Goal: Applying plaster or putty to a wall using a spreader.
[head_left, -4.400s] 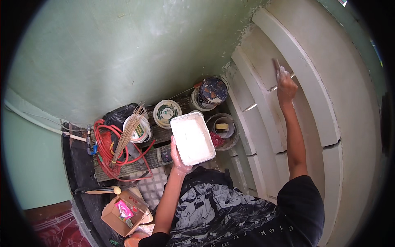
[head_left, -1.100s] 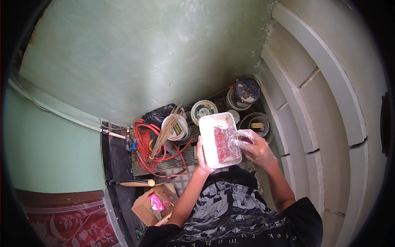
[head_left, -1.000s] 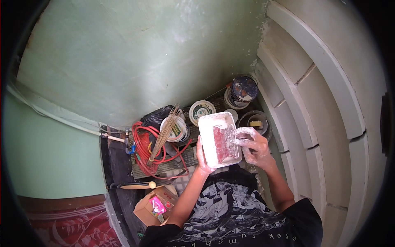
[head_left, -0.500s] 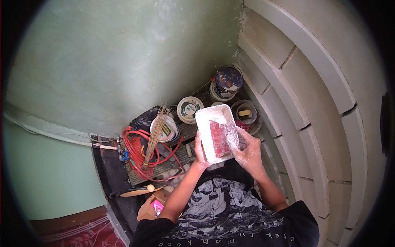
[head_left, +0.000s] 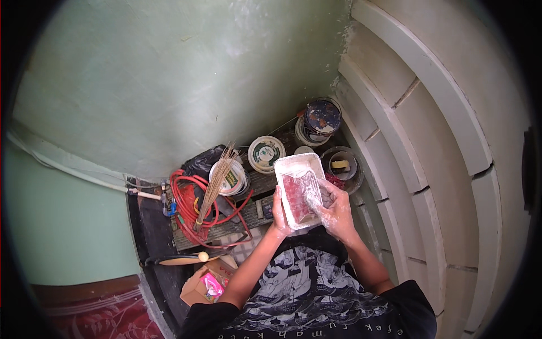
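A white rectangular tray (head_left: 293, 160) is held up in front of my body, its inner sides coated with white paste. My left hand (head_left: 280, 212) is closed around the tray's left side near its lower corner. A flat red rectangular piece (head_left: 296, 195), smeared with white along its right part, lies over the tray's inside. My right hand (head_left: 338, 213), dusted with white, is closed at the right edge of this red piece, beside the tray's right rim. Some of its fingertips are hidden.
Beyond the tray stand lidded white buckets (head_left: 266, 154), a dark-topped pail (head_left: 323, 117) and a basin (head_left: 355, 182) with a yellow block (head_left: 340, 165). To the left lie a coiled red hose (head_left: 179, 189), a stick bundle (head_left: 213, 189) and a cardboard box (head_left: 195, 288). Ledged wall (head_left: 432, 141) rises on the right.
The tray has shifted slightly right and down in the view. My right fingers have changed position along the red piece, and more of the tray's inside shows at the top.
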The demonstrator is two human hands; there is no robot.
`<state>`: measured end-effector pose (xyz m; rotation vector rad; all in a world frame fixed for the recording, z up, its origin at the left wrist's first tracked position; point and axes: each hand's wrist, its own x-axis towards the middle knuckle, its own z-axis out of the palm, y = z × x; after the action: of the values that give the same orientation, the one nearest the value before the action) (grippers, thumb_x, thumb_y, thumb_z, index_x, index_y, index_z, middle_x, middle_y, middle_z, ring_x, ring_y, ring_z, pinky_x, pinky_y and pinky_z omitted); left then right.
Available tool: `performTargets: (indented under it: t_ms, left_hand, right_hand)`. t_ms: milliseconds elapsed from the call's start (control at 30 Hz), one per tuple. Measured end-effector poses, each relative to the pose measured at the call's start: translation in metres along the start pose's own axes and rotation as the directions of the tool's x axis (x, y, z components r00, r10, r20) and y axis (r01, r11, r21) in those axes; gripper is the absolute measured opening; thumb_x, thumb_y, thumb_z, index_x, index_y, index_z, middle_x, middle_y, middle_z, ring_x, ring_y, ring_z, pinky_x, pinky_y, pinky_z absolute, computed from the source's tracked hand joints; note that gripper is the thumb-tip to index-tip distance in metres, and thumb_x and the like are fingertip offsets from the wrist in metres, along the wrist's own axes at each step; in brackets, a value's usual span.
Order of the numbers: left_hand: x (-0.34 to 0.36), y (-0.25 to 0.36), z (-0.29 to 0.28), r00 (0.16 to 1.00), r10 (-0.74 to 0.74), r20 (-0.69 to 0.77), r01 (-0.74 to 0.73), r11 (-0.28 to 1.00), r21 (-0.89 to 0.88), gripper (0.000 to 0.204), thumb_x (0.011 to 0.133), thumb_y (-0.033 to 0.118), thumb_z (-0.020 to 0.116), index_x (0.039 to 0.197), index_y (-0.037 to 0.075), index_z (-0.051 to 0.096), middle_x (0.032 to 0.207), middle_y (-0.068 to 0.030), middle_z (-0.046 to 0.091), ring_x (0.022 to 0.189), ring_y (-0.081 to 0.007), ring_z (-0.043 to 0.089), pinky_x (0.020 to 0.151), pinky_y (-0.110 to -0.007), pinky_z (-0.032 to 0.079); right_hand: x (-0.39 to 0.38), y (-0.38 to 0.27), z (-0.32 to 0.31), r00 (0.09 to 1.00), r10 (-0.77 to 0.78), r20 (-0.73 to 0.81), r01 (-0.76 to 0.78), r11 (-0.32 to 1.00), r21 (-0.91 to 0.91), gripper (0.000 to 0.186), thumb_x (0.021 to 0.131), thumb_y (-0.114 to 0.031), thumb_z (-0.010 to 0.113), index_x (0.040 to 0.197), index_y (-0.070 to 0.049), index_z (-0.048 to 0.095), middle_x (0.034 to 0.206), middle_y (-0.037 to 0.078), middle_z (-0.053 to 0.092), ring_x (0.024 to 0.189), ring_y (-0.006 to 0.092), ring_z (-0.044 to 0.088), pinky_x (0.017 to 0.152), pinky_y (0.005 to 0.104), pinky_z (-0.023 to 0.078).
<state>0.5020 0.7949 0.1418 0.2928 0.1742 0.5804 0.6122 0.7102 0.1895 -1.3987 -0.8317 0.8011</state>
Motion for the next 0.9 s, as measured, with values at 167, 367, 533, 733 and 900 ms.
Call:
performTargets:
  t_ms: [167,367,533,733,900]
  left_hand:
    - [0.005,-0.002,-0.001,0.999,0.024,-0.029,-0.026,0.999,-0.042,0.072,0.092,0.061,0.031,0.139,0.006,0.037,0.134,-0.0143,0.048,0.120,-0.0299,0.050,0.103,-0.047,0.039]
    - [0.012,-0.016,-0.010,0.986,0.077,0.150,-0.018,0.932,-0.361,0.082,0.087,0.069,0.031,0.141,0.007,0.032,0.136,-0.0152,0.046,0.119,-0.0328,0.050,0.098,-0.053,0.042]
    - [0.020,-0.028,0.010,0.969,0.151,-0.195,-0.125,0.983,0.135,0.082,0.088,0.069,0.029,0.140,0.006,0.033,0.134,-0.0159,0.047,0.118,-0.0320,0.051,0.099,-0.049,0.042]
    - [0.027,-0.045,0.011,0.943,0.240,-0.232,-0.205,0.965,0.167,0.072,0.093,0.061,0.029,0.139,0.005,0.035,0.133,-0.0151,0.048,0.119,-0.0293,0.050,0.103,-0.045,0.039]
    - [0.032,-0.052,0.010,0.937,0.234,-0.258,-0.213,0.971,0.107,0.073,0.093,0.061,0.030,0.138,0.005,0.036,0.132,-0.0155,0.049,0.118,-0.0299,0.051,0.102,-0.046,0.040]
  right_hand:
    - [0.015,0.000,-0.006,0.998,0.024,0.053,-0.029,0.995,0.092,0.046,0.078,0.006,0.061,0.122,0.010,0.050,0.107,0.011,0.063,0.095,0.0109,0.059,0.082,0.0251,0.048]
    - [0.023,-0.007,-0.019,0.999,0.001,0.032,-0.004,0.995,0.103,0.040,0.082,-0.003,0.065,0.120,0.007,0.055,0.105,0.007,0.064,0.093,0.0097,0.060,0.085,0.0256,0.048]
    - [0.034,-0.012,-0.035,0.990,-0.118,0.083,0.137,0.946,-0.295,0.039,0.080,-0.001,0.064,0.118,0.009,0.056,0.100,0.008,0.066,0.087,0.0103,0.060,0.080,0.0254,0.049]
    - [0.043,0.003,-0.046,0.983,-0.121,0.139,0.145,0.973,-0.180,0.040,0.080,-0.001,0.065,0.118,0.009,0.055,0.098,0.008,0.065,0.088,0.0091,0.059,0.079,0.0242,0.049]
    - [0.054,0.011,-0.052,0.982,-0.080,0.172,0.093,0.993,-0.071,0.042,0.076,0.003,0.061,0.118,0.008,0.056,0.092,0.011,0.068,0.082,0.0087,0.060,0.070,0.0248,0.050]
